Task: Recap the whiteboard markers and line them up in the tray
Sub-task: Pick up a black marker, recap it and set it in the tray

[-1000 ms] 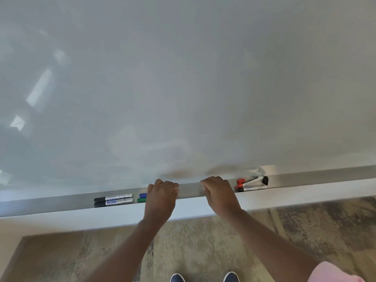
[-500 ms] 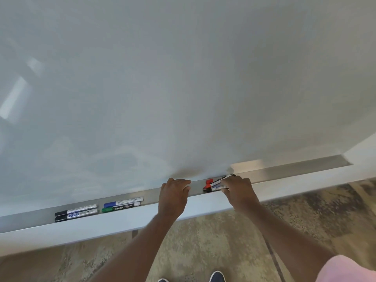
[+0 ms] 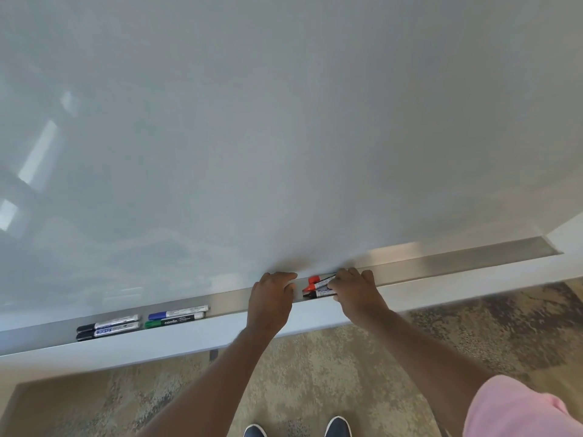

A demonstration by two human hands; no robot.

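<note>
Nearest you, your left hand (image 3: 271,302) curls over the front lip of the tray (image 3: 441,263), holding nothing. Just beyond, your right hand (image 3: 353,290) covers the ends of the red markers (image 3: 317,283) and a black marker (image 3: 315,294), fingers bent onto them (whether they pinch or only press, I cannot tell). A sideways shove could roll them off the lip. The other markers (image 3: 142,318) lie paired, well left.

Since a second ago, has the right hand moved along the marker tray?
Yes. The right hand slid rightward along the tray, from beside the left hand onto the red and black markers, which it now covers.
</note>
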